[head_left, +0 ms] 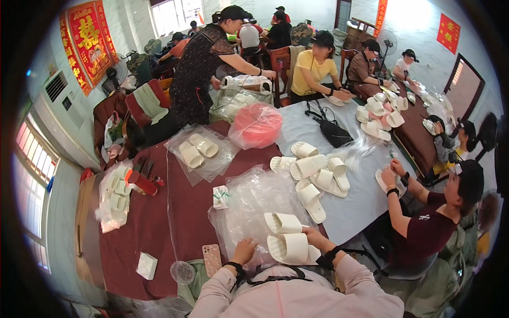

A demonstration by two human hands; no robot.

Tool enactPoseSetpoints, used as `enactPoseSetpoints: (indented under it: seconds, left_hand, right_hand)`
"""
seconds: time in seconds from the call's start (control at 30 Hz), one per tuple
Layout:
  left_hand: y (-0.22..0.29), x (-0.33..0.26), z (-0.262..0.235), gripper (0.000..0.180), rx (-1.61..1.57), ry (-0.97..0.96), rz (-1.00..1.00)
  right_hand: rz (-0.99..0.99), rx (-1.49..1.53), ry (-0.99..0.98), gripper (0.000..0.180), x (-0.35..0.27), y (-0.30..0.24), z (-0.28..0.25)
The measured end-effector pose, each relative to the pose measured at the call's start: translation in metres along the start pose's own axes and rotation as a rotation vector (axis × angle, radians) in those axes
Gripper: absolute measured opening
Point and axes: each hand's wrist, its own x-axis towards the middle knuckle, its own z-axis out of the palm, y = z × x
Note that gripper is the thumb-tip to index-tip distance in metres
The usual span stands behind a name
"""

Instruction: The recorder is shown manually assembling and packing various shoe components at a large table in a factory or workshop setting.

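Observation:
My right hand [318, 239] is closed on the side of a pair of white slide slippers [292, 247], held one beside the other above the near table edge. My left hand [245, 251] rests on a stack of clear plastic bags [241, 220], its fingers stretched over the film and apart from the slippers. Just beyond the pair, a loose pile of white slippers [309, 167] lies on the pale table covering. A small white and green box [220, 197] sits at the far-left edge of the bags.
Bagged slippers [198, 150] and a wrapped red roll [256, 124] lie farther off. To the left are a phone [212, 259], a clear cup [183, 272], a white box [147, 265] and a red bottle [141, 182]. A co-worker [440, 212] handles a slipper at the right.

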Motion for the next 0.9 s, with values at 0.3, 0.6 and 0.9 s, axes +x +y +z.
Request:
enactPoseSetpoints:
  seconds: [0.3,0.6,0.9]
  left_hand:
    - [0.011,0.033,-0.004,0.014,-0.377,0.266,-0.264]
    - [0.036,0.054,-0.035,0.034,-0.393,0.257,-0.334]
    - [0.022,0.043,-0.025,0.033,-0.394,0.187,-0.302]
  right_hand:
    - [-0.020,0.162,-0.115,0.027,-0.023,-0.013,0.017]
    - [0.159,0.374,-0.186,0.024,-0.053,-0.047,0.009]
    - [0.250,0.219,-0.404,0.028,-0.031,-0.013,0.022]
